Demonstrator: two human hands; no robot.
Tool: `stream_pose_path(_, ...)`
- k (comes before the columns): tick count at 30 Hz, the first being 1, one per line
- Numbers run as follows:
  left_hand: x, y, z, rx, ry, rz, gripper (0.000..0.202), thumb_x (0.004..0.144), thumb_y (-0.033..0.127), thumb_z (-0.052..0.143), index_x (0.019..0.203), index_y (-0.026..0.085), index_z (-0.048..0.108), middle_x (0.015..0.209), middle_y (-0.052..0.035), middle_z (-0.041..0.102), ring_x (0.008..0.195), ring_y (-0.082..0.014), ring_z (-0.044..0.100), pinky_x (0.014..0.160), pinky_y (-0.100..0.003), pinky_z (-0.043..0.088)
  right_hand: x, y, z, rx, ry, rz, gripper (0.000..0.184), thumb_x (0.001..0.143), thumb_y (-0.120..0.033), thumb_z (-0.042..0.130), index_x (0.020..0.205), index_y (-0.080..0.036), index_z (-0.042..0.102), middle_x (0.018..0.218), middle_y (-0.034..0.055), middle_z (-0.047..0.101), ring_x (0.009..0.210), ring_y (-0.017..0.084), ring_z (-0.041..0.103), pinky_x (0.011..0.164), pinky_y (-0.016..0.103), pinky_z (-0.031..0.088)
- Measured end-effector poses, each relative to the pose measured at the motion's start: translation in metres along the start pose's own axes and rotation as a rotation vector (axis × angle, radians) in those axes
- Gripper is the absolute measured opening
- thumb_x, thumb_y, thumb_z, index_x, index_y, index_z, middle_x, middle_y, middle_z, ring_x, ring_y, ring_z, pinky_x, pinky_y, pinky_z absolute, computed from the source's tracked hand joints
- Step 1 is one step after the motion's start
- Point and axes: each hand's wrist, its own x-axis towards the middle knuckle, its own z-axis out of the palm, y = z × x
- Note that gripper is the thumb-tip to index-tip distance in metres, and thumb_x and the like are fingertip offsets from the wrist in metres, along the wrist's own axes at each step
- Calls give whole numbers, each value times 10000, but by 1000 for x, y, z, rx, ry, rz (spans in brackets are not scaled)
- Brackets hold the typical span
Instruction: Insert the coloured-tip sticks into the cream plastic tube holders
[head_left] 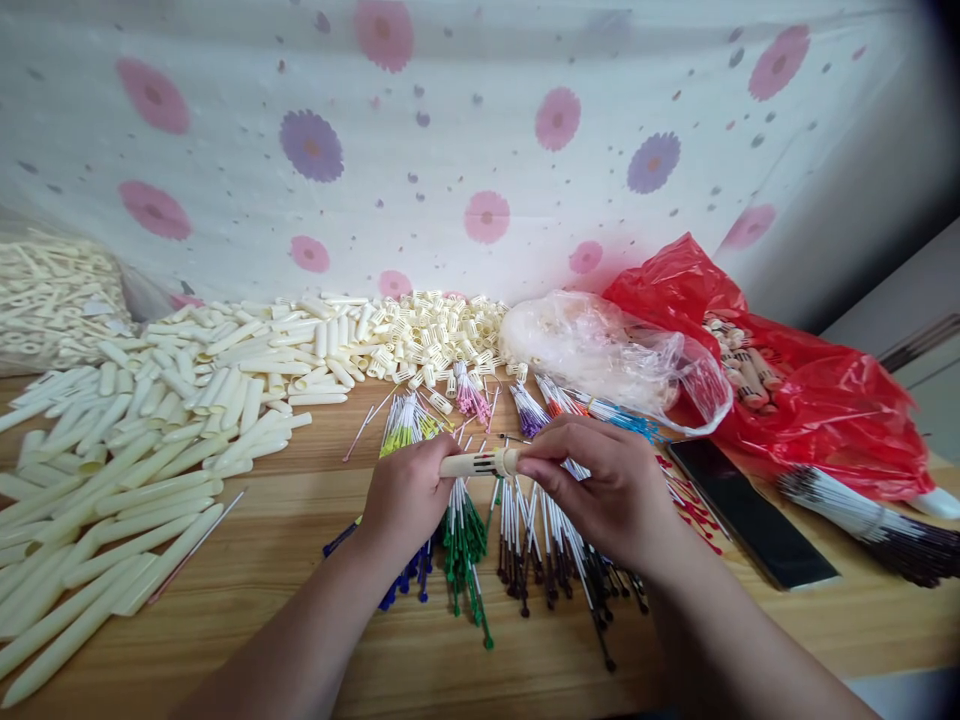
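Note:
My left hand (405, 492) is closed around a cream multicolour pen barrel (471, 465), held level above the table. Dark slots show near its right end, with a coloured mark or two in them. At that end the thumb and fingers of my right hand (600, 485) pinch the pen's end piece; its tip is partly hidden. Below the hands lie bundles of thin white pen refills with coloured ends: green refills (465, 530), blue refills (409, 585) and dark brown or black refills (551, 560). Yellow refills (409, 425) and pink refills (472, 395) lie just behind.
Loose pen barrels (150, 500) cover the left side, and slotted cream parts (442, 330) are heaped behind. A clear plastic bag (600, 350), a red bag (817, 400) with assembled-looking pieces, a black phone (750, 515) and a dark-tipped refill bundle (870, 520) sit at right.

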Motion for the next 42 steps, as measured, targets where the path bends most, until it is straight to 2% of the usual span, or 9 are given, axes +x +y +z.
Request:
stream_pose_path(4, 0, 0, -2, 3, 79, 20, 113, 818, 145, 526, 764, 172, 621, 678, -15, 658, 648, -176, 609, 588, -254, 374, 0, -2, 1, -22, 58, -11, 83, 840, -183, 637, 773, -132, 634, 676, 35, 648, 610, 108, 583, 555, 228, 449)
stream_pose_path(6, 0, 0, -2, 0, 105, 45, 93, 823, 221, 569, 753, 172, 605, 680, -15, 647, 657, -183, 601, 592, -263, 382, -1, -2, 1, -42, 46, 2, 81, 837, -183, 638, 769, -138, 635, 671, 30, 651, 600, 106, 580, 542, 226, 443)
stream_pose_path(10, -1, -1, -2, -82, 116, 142, 343, 859, 465, 529, 992, 154, 587, 922, -80, 669, 854, -233, 615, 706, -314, 440, -2, -2, 2, -67, 74, 28, 62, 828, -168, 644, 769, -150, 632, 661, 13, 649, 586, 95, 573, 532, 218, 436)
stream_pose_path(13, -1, -3, -2, -143, 102, 204, 410, 928, 479, 377, 1107, 154, 550, 1012, -99, 639, 945, -241, 589, 783, -346, 442, -1, -3, 2, -55, 130, 7, 40, 822, -150, 650, 789, -149, 628, 679, 12, 655, 614, 91, 588, 563, 211, 454)
stream_pose_path(19, 2, -5, 0, -198, 121, 221, 404, 925, 506, 362, 907, 164, 575, 805, -50, 562, 781, -205, 542, 679, -306, 406, -1, -5, 3, -19, 166, -67, 43, 818, -117, 652, 825, -147, 621, 722, 28, 678, 668, 102, 616, 611, 220, 485)
stream_pose_path(25, 3, -7, 2, -348, 76, 273, 431, 915, 544, 337, 881, 175, 557, 797, -34, 519, 752, -176, 510, 671, -281, 392, -3, -9, -3, -73, 151, -127, 68, 808, -101, 650, 849, -143, 615, 733, 48, 667, 646, 115, 603, 575, 237, 487)
stream_pose_path(32, 3, -7, 1, -354, 22, 284, 465, 899, 586, 311, 839, 183, 533, 776, -26, 494, 729, -170, 486, 657, -276, 386, -4, -13, -4, -154, 49, -147, 63, 823, -143, 648, 878, -158, 622, 778, 48, 665, 690, 121, 609, 605, 233, 498)
stream_pose_path(36, 3, -6, 0, -273, 39, 304, 464, 912, 570, 297, 798, 177, 516, 739, -22, 496, 693, -168, 485, 626, -269, 369, -3, -7, 1, -87, 33, -78, 14, 850, -149, 614, 848, -151, 628, 775, 51, 657, 699, 121, 603, 616, 234, 492)
stream_pose_path(42, -2, -3, 1, -94, 11, 243, 487, 908, 585, 291, 748, 178, 505, 688, -34, 536, 647, -189, 497, 586, -278, 336, 0, 12, 4, 54, -45, 117, 150, 865, -212, 588, 728, -156, 610, 675, 18, 620, 620, 109, 560, 574, 239, 441)
